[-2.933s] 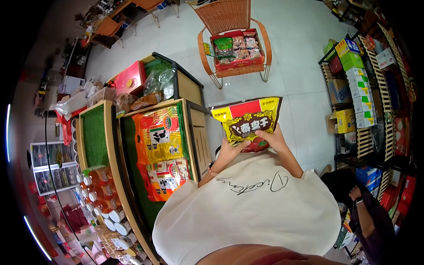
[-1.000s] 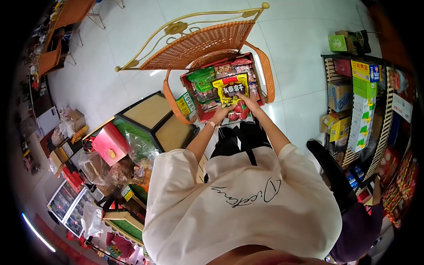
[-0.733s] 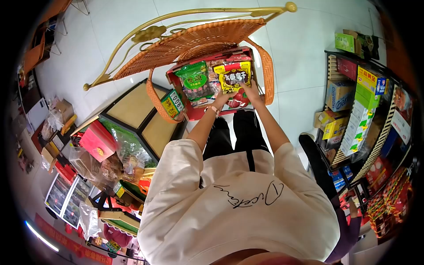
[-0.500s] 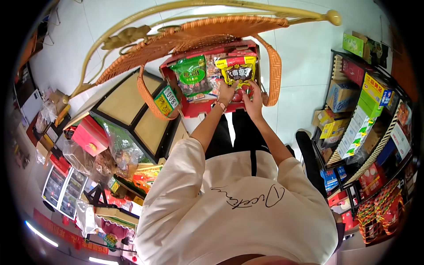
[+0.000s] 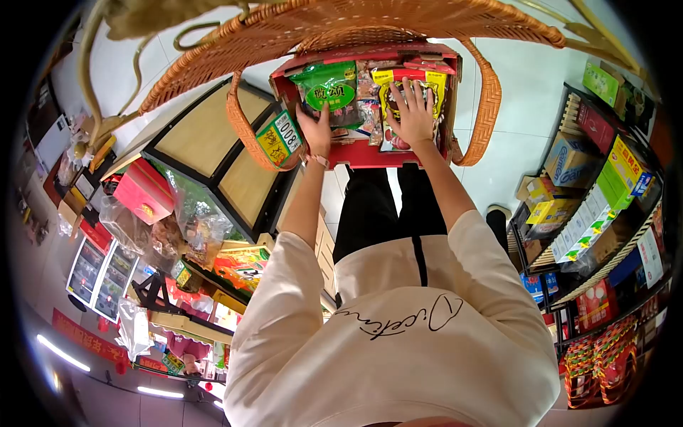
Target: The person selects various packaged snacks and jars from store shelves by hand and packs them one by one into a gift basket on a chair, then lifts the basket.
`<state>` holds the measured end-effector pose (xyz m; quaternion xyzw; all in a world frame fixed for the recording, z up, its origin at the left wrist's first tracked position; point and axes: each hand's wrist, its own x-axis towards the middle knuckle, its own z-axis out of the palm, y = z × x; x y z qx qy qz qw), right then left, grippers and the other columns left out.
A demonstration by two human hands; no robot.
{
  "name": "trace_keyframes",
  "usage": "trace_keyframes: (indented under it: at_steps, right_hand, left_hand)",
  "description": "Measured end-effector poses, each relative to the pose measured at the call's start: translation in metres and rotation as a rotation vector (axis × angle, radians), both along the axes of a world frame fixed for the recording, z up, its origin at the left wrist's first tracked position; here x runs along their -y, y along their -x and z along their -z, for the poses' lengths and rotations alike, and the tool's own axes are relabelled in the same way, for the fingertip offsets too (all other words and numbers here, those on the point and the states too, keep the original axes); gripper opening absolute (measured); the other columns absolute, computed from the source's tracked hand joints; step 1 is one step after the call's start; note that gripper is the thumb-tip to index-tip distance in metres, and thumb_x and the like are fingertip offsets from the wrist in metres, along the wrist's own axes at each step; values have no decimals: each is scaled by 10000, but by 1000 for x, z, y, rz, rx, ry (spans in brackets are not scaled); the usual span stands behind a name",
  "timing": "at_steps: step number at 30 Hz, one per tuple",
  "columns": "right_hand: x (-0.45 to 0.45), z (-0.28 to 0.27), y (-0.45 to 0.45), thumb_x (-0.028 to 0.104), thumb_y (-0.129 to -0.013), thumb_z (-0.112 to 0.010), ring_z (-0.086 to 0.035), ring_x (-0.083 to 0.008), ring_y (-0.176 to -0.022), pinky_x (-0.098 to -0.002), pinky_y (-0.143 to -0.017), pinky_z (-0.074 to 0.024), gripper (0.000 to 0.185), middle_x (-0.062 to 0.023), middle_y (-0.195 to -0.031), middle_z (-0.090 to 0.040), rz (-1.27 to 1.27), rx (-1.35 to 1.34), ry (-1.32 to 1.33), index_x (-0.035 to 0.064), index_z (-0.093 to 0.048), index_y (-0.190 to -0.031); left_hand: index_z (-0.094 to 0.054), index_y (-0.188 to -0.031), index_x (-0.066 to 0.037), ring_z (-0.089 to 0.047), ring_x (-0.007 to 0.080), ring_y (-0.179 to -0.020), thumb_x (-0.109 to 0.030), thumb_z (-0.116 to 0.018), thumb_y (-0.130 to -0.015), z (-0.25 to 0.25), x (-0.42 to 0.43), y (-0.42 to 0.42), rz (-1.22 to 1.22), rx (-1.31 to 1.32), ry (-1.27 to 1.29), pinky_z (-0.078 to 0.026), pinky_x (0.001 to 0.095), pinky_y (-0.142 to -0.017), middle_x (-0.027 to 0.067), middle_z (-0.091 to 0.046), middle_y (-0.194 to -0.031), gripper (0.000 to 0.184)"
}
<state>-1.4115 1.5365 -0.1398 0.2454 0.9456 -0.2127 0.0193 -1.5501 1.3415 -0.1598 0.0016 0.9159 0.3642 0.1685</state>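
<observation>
A red box (image 5: pixel 356 154) holding packaged snacks sits inside an orange wicker basket (image 5: pixel 486 92). In its left part lies a green bag (image 5: pixel 331 91); my left hand (image 5: pixel 315 134) rests at the bag's lower left edge, thumb on its front, fingers stretched out and apart from the thumb. A yellow bag with a dark middle (image 5: pixel 438 84) lies in the right part. My right hand (image 5: pixel 414 115) is laid flat on that bag, fingers spread, hiding much of its front. Smaller packets (image 5: pixel 369 114) show between the two bags.
A price tag (image 5: pixel 281 141) hangs by the basket's left handle. A black-framed wooden display stand (image 5: pixel 199 142) is on the left, with a red gift box (image 5: pixel 144 192) below it. Shelves with cartons (image 5: pixel 570 160) stand at the right.
The hands have moved apart: the left from the middle to the green bag, the right upward onto the yellow bag's front. The round red items by the right hand are largely hidden. The view has shifted.
</observation>
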Motion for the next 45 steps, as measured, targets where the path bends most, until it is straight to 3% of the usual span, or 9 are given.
trace_keyframes:
  at_steps: [2,6,17,23,25,27,34,37,45]
  right_hand:
    - [0,-1,0,366,-781,-540,-304,-286,-1274,-516,-1034,-192,600,-92,-1403,-313,0,-8,-7,210,-377,-1336]
    - [1,2,-1,366,-781,-539,-302,-287,-1273,-518,-1037,-181,596,-92,-1401,-314,-16,28,-8,209,-380,-1333]
    - [0,2,-2,374,-781,-533,-299,-284,-1275,-517,-1041,-165,581,-73,-1400,-318,-13,25,-5,217,-393,-1323]
    - [6,9,-6,277,-786,-545,-355,-270,-1232,-484,-1049,-199,434,-75,-1315,-407,-251,-59,-76,191,-508,-1210]
    - [30,3,-3,115,-734,-538,-470,-229,-1117,-367,-1055,-265,185,-75,-1111,-562,-511,-307,294,120,-649,-882]
    - [53,5,1,128,-742,-521,-457,-232,-1132,-392,-1058,-245,160,-107,-1099,-574,-593,-27,332,71,-646,-825]
    - [90,20,17,152,-755,-485,-397,-346,-1185,-424,-1057,-210,201,-241,-1186,-502,-329,29,3,7,-603,-829]
    - [97,30,20,127,-733,-504,-405,-353,-1172,-433,-1046,-227,196,-233,-1190,-491,-189,0,-26,-12,-608,-823]
    - [77,18,14,189,-653,-583,-317,-336,-1254,-460,-1085,-131,282,-160,-1101,-565,-414,72,208,5,-639,-860]
  left_hand:
    - [-414,-1184,82,-592,254,-868,-269,-699,-754,4,-5,19,2,224,-167,-462,316,-751,198,-583,-992,624]
    - [-522,-1083,59,-626,206,-735,-281,-675,-778,13,-1,26,100,233,67,-471,317,-683,156,-654,-835,481]
    - [-602,-997,25,-491,62,-685,-175,-599,-860,17,63,11,231,728,-171,-421,225,-625,-14,-616,-835,243]
    - [-585,-1014,21,-592,154,-809,-172,-632,-824,16,44,-14,55,479,-181,-460,289,-725,94,-648,-880,274]
    - [-572,-1031,18,-595,159,-801,-161,-638,-817,0,36,-13,-66,503,-378,-459,286,-729,115,-649,-880,286]
    - [-534,-1066,26,-595,158,-794,-141,-623,-825,4,49,-13,72,465,-320,-452,276,-716,148,-641,-894,306]
    - [-526,-1041,40,-557,139,-838,-116,-558,-874,-45,47,-5,170,307,-81,-434,264,-755,102,-630,-949,231]
    - [-519,-1012,52,-606,232,-777,-128,-561,-863,-38,55,-7,143,276,-122,-451,323,-687,171,-637,-892,237]
    - [-493,-1050,49,-568,166,-822,-157,-564,-870,-45,56,-9,181,440,-237,-440,292,-726,152,-621,-925,283]
